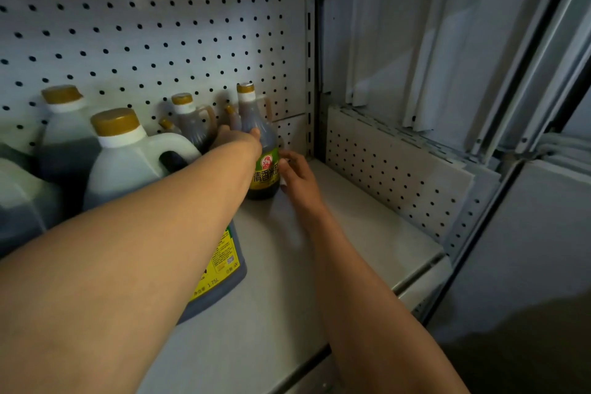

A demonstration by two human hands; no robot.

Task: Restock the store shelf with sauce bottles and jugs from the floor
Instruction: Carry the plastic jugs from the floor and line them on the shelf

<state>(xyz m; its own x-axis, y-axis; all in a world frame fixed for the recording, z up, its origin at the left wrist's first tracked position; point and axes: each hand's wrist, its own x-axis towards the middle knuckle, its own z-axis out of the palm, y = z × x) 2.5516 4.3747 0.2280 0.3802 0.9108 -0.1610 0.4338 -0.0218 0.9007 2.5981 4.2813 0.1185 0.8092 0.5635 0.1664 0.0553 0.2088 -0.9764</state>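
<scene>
A person's left hand (pixel 238 138) grasped the shoulder of a full rice vinegar bottle (pixel 260 150) standing at the shelf's (pixel 367 218) twelve o'clock while the released right hand (pixel 299 174) touched its base; likely heavy and slick, best held at the neck handle.

Dim, cool light reaches the pegboard (pixel 153 26) from its upper right, with a faint glare patch near its top. Below it shadow deepens leftward. Wide-angle bending curves the frame edges; focus is soft.
</scene>
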